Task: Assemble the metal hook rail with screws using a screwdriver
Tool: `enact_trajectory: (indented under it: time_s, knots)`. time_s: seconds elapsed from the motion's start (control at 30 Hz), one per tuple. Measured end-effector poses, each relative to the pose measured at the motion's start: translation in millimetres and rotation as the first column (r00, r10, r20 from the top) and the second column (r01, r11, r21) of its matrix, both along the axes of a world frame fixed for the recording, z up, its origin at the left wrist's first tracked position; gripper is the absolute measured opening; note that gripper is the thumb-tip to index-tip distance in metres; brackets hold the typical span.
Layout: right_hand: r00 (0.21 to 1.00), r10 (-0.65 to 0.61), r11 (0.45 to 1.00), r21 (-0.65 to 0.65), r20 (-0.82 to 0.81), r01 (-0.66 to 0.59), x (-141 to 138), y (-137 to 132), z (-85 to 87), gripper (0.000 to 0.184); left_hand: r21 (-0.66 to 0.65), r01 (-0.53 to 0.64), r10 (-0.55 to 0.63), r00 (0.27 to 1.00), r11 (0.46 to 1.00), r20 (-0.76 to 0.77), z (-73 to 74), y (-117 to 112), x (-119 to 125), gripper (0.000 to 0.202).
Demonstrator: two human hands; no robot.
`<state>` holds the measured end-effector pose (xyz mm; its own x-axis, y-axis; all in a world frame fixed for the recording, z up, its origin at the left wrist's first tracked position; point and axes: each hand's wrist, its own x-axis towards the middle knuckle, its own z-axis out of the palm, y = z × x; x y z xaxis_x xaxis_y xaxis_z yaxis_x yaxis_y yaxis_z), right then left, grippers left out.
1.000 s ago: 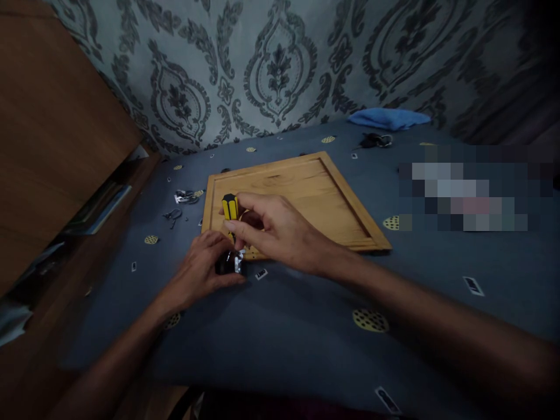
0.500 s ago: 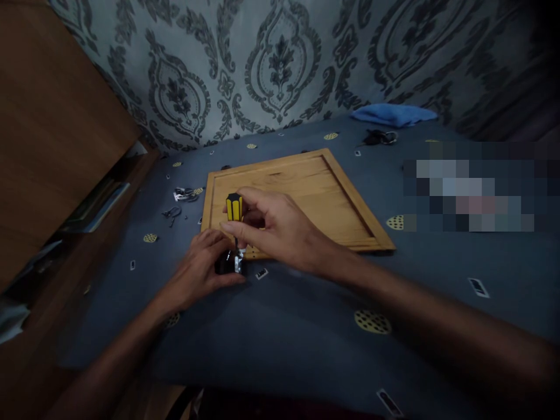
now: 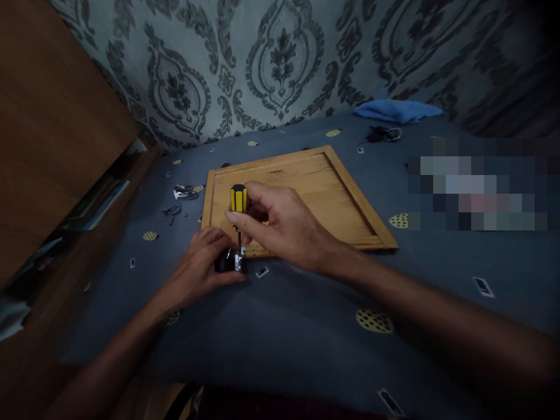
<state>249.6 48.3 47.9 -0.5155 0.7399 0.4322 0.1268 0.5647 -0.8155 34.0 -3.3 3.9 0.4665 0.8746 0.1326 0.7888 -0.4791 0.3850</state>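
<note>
My right hand (image 3: 280,224) grips a yellow and black screwdriver (image 3: 238,201) upright, its thin shaft pointing down into a small black and silver metal fitting (image 3: 234,261). That fitting sits at the near left corner of a wooden panel (image 3: 315,192) lying flat on a dark blue patterned cloth (image 3: 306,326). The fingers of my left hand (image 3: 201,268) are closed round the fitting and hide most of it.
Small metal parts (image 3: 184,192) and a wire clip (image 3: 172,211) lie left of the panel. A blue cloth (image 3: 396,111) and a dark key bunch (image 3: 382,134) lie at the back right. A wooden cabinet (image 3: 56,128) rises at the left; patterned wallpaper stands behind.
The screwdriver handle has risen a little and shifted right in my right hand, showing more of the shaft. My left hand stays on the fitting.
</note>
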Motion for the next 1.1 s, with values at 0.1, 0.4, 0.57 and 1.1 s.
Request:
enact_trajectory:
  time_s: [0.1, 0.4, 0.57, 1.1]
  knots:
    - [1.0, 0.007, 1.0, -0.004, 0.007, -0.007, -0.8, 0.2, -1.6, 0.023, -0.009, -0.007, 0.007, 1.0, 1.0, -0.004, 0.9, 0.1, 0.0, 0.047]
    - [0.998, 0.055, 0.998, -0.037, -0.033, -0.056, -2.3, -3.2, -4.8, 0.022, 0.005, -0.018, 0.018, 1.0, 1.0, 0.0, -2.8, -0.3, -0.1, 0.051]
    - [0.994, 0.086, 0.995, -0.043, -0.065, -0.089, -2.6, -3.3, -5.0, 0.03, -0.006, -0.019, 0.019, 1.0, 1.0, -0.006, -0.4, -0.6, 0.6, 0.046]
    - [0.967, 0.215, 0.941, -0.235, -0.135, -0.242, -10.4, 5.6, -2.6, 0.023, -0.004, -0.005, 0.005, 1.0, 1.0, -0.013, -3.4, 1.2, -1.0, 0.056]
